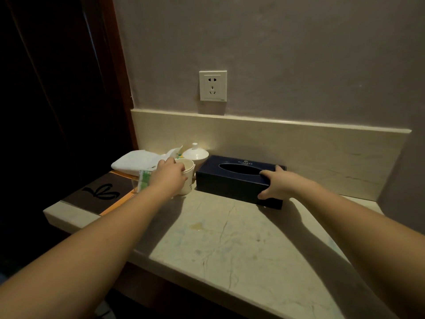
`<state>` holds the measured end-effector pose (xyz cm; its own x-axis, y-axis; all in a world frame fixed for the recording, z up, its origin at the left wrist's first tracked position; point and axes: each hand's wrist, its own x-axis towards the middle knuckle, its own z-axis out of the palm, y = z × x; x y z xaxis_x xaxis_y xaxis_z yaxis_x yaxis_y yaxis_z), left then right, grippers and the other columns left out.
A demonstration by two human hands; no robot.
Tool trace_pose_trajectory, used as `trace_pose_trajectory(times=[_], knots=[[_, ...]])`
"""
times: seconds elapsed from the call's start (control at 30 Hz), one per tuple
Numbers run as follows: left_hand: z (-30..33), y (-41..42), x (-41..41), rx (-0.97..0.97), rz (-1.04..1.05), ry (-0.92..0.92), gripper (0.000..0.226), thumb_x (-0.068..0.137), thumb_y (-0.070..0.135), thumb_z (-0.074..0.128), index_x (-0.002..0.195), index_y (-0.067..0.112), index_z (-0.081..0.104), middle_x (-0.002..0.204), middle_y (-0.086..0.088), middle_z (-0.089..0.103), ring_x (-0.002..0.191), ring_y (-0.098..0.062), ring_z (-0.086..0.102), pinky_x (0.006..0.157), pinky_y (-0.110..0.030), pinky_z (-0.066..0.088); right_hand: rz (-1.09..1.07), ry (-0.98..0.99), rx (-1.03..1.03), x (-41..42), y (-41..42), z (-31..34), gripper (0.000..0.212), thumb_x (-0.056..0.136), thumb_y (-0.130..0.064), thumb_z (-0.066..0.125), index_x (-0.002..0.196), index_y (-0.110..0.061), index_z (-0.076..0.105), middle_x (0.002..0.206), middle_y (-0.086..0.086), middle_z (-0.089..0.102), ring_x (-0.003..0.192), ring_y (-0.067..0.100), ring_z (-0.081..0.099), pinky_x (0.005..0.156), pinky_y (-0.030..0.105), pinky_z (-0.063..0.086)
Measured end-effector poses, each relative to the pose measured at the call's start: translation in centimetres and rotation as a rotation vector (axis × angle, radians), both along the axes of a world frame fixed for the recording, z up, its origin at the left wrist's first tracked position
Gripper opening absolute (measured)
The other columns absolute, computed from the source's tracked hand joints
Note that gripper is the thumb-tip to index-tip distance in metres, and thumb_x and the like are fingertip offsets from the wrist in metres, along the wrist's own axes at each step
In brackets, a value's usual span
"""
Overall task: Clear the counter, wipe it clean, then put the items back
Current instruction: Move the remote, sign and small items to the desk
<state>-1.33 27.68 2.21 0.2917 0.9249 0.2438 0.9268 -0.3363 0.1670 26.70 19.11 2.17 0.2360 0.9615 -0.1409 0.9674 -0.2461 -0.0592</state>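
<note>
With both of your hands already on things at the back of the counter (241, 238), you look to be in the handling stage, not the wiping. Whether you are lifting items off or setting them back I cannot tell, though a yellowish stain (196, 225) on the bare stone suggests clearing. Your right hand (273, 184) grips the right end of the dark tissue box (232, 180), thumb on the front face and fingers curled over the top edge. Your left hand (169, 174) is wrapped round the white cup (187, 178), which stands just left of the box, by a lidded white pot (195, 155). The folded white towel (138, 160) lies behind your left hand (it seems the likely wiping cloth). Next, lift the cup straight up, and keep the box level since you hold one end.
</note>
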Motion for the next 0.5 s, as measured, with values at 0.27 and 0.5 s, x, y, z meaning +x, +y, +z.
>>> trace_pose_trajectory(times=[0.27,0.5], knots=[[-0.4,-1.6,-0.1,0.038,-0.054,-0.191,0.021,0.097,0.027,0.055,0.11,0.015,0.065,0.115,-0.004,0.054,0.105,-0.02,0.046,0.093,-0.038,0.046,-0.024,-0.017,0.022,-0.1,0.9,-0.5,0.086,0.073,-0.061,0.069,0.144,-0.03,0.03,0.153,0.014,0.02,0.116,0.034,0.052,0.09,0.039,0.051],[0.3,-4.5,-1.2,0.078,-0.083,-0.338,0.023,0.094,0.024,0.06,0.113,0.013,0.067,0.118,-0.002,0.056,0.106,-0.016,0.045,0.09,-0.035,0.042,-0.063,0.028,0.078,-0.7,0.0,-0.3,0.09,0.068,-0.063,0.072,0.143,-0.031,0.033,0.153,0.011,0.024,0.12,0.035,0.05,0.091,0.042,0.051]])
